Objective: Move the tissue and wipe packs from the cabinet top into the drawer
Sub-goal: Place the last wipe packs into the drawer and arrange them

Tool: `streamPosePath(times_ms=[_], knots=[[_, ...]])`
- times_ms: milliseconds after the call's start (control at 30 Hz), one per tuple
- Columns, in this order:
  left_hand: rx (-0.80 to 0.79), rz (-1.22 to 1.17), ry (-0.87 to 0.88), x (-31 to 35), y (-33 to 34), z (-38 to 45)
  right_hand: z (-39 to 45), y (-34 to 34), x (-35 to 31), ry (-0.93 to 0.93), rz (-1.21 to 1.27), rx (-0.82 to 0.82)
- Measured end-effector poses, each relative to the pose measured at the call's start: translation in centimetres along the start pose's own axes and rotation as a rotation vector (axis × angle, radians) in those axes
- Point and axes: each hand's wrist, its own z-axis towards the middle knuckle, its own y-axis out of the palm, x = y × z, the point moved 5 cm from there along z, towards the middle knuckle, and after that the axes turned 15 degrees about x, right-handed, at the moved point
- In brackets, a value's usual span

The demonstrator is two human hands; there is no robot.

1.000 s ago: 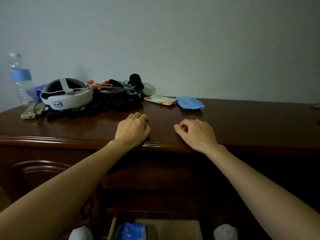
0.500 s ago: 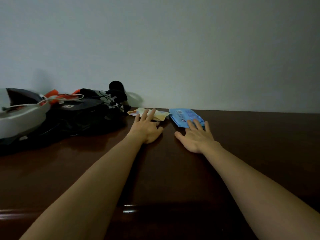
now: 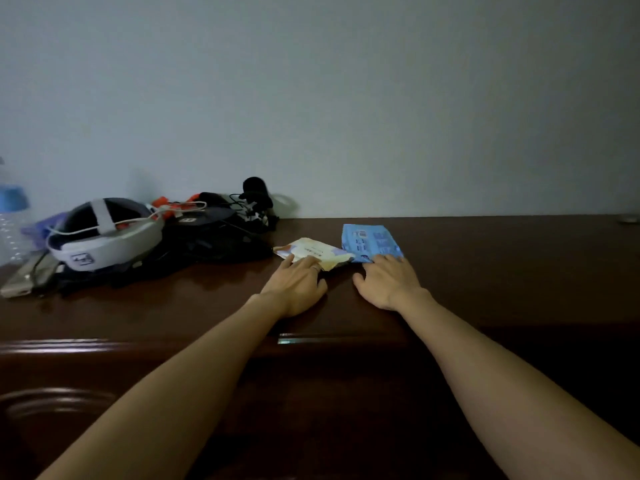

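Observation:
A cream and yellow tissue pack and a blue wipe pack lie side by side on the dark wooden cabinet top, a little out from the wall. My left hand rests on the near end of the cream pack, fingers curled over its edge. My right hand covers the near edge of the blue pack in the same way. The cream pack's near end looks slightly raised. The drawer is out of view.
To the left sit a white and black headset, a black heap of cables and gear, a phone and a water bottle. A small object lies at the far right by the wall.
Both hands went from the cabinet's front edge to the packs at the back. They now have their fingers closed on the packs, which sit a little nearer than before.

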Motion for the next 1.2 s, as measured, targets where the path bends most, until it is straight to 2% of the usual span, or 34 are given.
streamPosePath(times_ms=[100, 233, 267, 300, 367, 467, 533, 667, 800, 933, 1067, 1200], knots=[[0.193, -0.035, 0.019, 2.3, -4.5, -6.3, -6.8, -2.9, -1.6, -0.023, 0.250, 0.223], [0.695, -0.206, 0.085, 6.2, -10.3, -15.9, -16.9, -6.1, -2.7, 0.061, 0.598, 0.664], [0.788, -0.237, 0.060, 6.8, -11.0, -18.4, -19.2, -6.4, -2.9, 0.089, 0.696, 0.712], [0.848, -0.261, 0.025, 7.3, -11.4, -20.8, -21.3, -6.3, -3.2, 0.113, 0.781, 0.682], [0.901, -0.302, -0.061, 8.0, -10.7, -25.5, -25.0, -5.1, -4.3, 0.115, 0.866, 0.481], [0.827, -0.383, -0.264, 7.9, -7.7, -31.1, -30.0, -1.2, -5.7, 0.096, 0.997, 0.087], [0.762, -0.502, -0.468, 7.0, -5.7, -33.4, -32.3, 1.5, -5.7, 0.228, 1.181, -0.087], [0.632, -0.598, -0.755, 4.3, -1.3, -35.7, -35.0, 6.8, -5.4, 0.604, 1.462, -0.328], [0.511, -0.679, -0.945, 1.8, 3.9, -38.0, -38.7, 14.1, -6.9, 0.858, 1.620, -0.528], [0.359, -0.903, -1.154, -0.5, 9.7, -41.2, -42.5, 21.3, -9.5, 1.096, 1.615, -0.637], [0.161, -1.002, -1.308, -1.7, 14.5, -44.5, -44.1, 26.8, -14.3, 1.004, 1.478, -0.718], [-0.092, -0.975, -1.314, -1.7, 19.4, -47.4, -43.7, 29.6, -17.4, 0.852, 1.359, -0.766]])
